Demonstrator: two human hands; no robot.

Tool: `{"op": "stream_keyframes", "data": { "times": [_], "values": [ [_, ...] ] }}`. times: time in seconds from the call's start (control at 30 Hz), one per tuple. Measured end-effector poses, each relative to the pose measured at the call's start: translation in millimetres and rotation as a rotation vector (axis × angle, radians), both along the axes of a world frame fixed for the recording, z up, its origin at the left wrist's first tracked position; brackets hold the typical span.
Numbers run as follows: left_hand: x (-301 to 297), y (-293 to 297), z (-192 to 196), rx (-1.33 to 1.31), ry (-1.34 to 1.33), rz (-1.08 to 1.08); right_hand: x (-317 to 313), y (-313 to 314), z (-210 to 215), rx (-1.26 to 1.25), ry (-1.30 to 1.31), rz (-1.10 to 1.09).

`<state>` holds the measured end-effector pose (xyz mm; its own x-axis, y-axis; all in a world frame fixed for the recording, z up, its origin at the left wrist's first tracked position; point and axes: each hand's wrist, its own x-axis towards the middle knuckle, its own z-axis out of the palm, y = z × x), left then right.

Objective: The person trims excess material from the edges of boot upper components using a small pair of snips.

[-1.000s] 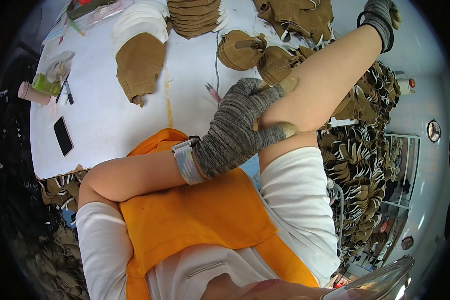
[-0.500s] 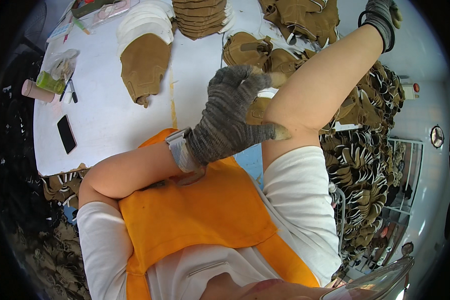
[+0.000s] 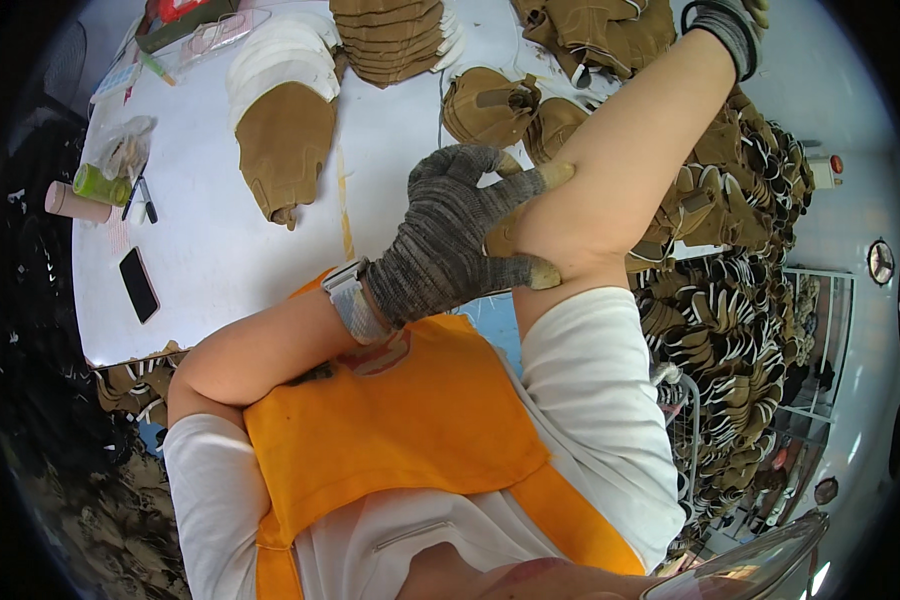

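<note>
My left hand (image 3: pixel 455 225), in a dark grey knit glove with pale fingertips, is at the inner side of my bent right arm (image 3: pixel 620 170). Its fingers are spread, with one tip against the forearm and another by the elbow; no object shows in it. Raised at the top right is my right hand (image 3: pixel 735 30), gloved in grey with a black band at the wrist. The upper edge cuts off most of its fingers. Behind the forearm lie brown shoe uppers (image 3: pixel 490 105), partly covered by the arm.
A white table (image 3: pixel 200 270) holds fanned brown and white shoe pieces (image 3: pixel 285 140), a stack of brown pieces (image 3: pixel 390 40), a phone (image 3: pixel 139 285), a pink cup (image 3: pixel 75 203) and a green cup (image 3: pixel 102 185). Heaped uppers (image 3: pixel 720 330) and a white rack (image 3: pixel 820 340) stand at right.
My left hand's fingers have spread wider, one tip now higher on the forearm. My right hand has shifted up and left, partly out of view. The whole view has shifted slightly.
</note>
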<state>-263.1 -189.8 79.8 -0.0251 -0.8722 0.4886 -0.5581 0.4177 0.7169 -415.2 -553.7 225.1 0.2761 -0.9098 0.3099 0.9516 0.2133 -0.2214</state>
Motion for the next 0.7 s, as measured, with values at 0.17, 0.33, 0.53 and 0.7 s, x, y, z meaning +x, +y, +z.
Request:
{"op": "stream_keyframes", "data": {
  "times": [0.17, 0.33, 0.53, 0.7],
  "values": [
    [3, -1, -22, -0.105, -0.044, 0.015, 16, -5, -19, 0.052, -0.042, 0.011],
    [3, -20, -1, -0.228, -0.053, -0.085, 28, -6, -32, 0.093, -0.088, 0.022],
    [7, -14, -10, 0.224, 0.099, -0.176, 44, -12, -52, 0.14, -0.143, 0.056],
    [3, -40, 4, -0.066, 0.126, -0.167, 52, -12, -62, 0.163, -0.18, 0.073]
  ]
}}
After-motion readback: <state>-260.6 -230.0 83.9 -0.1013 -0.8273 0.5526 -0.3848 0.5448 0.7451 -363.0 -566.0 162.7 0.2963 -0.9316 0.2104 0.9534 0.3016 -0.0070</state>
